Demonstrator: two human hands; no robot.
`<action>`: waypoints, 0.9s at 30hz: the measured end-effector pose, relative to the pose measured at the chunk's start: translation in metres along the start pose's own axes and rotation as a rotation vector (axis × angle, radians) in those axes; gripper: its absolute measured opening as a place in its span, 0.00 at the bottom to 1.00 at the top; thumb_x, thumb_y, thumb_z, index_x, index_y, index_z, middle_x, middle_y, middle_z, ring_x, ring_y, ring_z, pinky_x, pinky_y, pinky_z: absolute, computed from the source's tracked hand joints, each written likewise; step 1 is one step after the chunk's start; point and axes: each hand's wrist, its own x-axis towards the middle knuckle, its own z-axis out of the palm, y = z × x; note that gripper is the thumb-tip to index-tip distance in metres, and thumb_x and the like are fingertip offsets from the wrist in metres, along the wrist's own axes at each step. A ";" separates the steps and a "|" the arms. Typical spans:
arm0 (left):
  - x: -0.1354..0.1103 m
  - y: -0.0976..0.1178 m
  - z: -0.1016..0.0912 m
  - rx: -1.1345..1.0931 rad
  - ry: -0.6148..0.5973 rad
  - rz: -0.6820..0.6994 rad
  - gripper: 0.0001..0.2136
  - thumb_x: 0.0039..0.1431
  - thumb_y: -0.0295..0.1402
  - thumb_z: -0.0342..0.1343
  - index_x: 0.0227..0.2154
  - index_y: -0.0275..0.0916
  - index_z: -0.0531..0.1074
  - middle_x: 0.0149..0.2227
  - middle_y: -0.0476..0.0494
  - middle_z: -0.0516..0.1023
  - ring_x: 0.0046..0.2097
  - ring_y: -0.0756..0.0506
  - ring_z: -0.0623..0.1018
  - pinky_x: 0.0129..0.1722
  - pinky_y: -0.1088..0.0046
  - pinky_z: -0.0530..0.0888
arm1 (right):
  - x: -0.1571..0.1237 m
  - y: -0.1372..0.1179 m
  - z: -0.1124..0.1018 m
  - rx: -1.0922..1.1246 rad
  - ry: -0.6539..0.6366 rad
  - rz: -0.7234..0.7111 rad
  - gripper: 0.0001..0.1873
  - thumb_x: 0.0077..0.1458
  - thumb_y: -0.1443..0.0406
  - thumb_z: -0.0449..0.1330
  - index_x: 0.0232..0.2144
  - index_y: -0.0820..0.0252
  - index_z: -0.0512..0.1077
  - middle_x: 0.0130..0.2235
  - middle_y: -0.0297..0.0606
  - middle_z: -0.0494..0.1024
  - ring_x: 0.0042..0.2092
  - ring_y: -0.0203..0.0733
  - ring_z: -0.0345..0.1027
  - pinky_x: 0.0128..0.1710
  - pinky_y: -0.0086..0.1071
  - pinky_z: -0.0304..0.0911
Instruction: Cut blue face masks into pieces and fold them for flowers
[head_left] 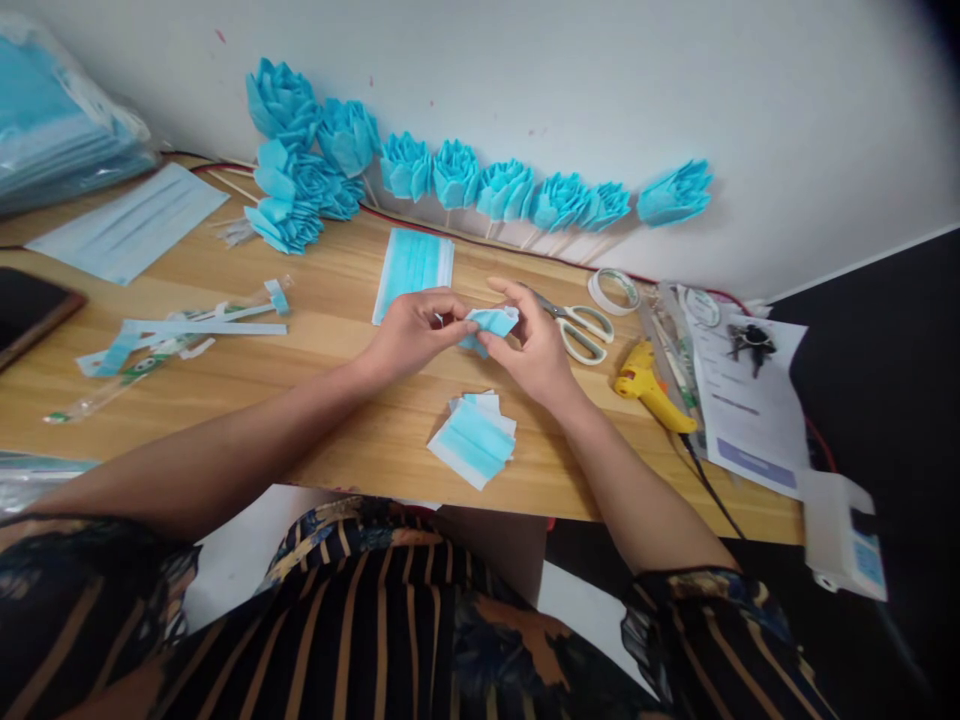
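Between both hands, above the middle of the wooden table, is a small folded piece of blue mask fabric [493, 321]. My left hand [420, 328] pinches its left edge between thumb and fingertips. The fingers of my right hand [534, 345] curl around its right side, thumb below. Just below the hands lies a small pile of cut blue-and-white fabric pieces [476, 440]. Behind my left hand a stack of blue face masks [413, 270] lies flat. Scissors [579, 325] with pale handles rest right beside my right hand.
Several blue fabric flowers on sticks [506, 190] lean along the wall. At right are a tape roll [613, 291], a yellow glue gun [652, 388], and keys [752, 343] on a paper sheet [750, 410]. Cut strips [202, 328], a phone [34, 315] and bagged masks [64, 125] are left.
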 end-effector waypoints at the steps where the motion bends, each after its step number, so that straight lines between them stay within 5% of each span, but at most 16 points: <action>1: 0.000 0.000 0.000 -0.014 0.012 -0.017 0.09 0.56 0.34 0.63 0.23 0.38 0.76 0.27 0.48 0.76 0.32 0.50 0.73 0.32 0.74 0.68 | 0.000 0.001 0.000 -0.005 -0.004 0.014 0.27 0.57 0.61 0.65 0.59 0.50 0.67 0.44 0.37 0.78 0.42 0.44 0.74 0.47 0.43 0.73; 10: 0.002 0.000 -0.003 -0.368 0.046 -0.363 0.13 0.52 0.38 0.68 0.24 0.36 0.72 0.24 0.52 0.72 0.22 0.53 0.72 0.23 0.76 0.74 | 0.002 0.002 -0.004 -0.140 0.028 -0.036 0.28 0.56 0.67 0.62 0.59 0.51 0.68 0.40 0.37 0.79 0.42 0.46 0.74 0.50 0.45 0.72; 18: 0.004 -0.008 0.002 -0.644 0.000 -0.300 0.17 0.53 0.41 0.70 0.30 0.36 0.69 0.31 0.50 0.77 0.35 0.49 0.80 0.41 0.68 0.82 | 0.003 0.001 -0.003 -0.098 0.037 -0.007 0.31 0.56 0.68 0.62 0.62 0.50 0.67 0.39 0.36 0.79 0.41 0.45 0.74 0.51 0.45 0.72; 27: 0.001 -0.010 0.001 -0.561 0.012 -0.254 0.17 0.56 0.43 0.69 0.32 0.36 0.70 0.31 0.49 0.76 0.35 0.49 0.80 0.41 0.66 0.82 | 0.008 0.011 -0.001 0.335 -0.077 0.234 0.32 0.53 0.53 0.68 0.58 0.51 0.69 0.42 0.38 0.80 0.43 0.45 0.75 0.44 0.40 0.72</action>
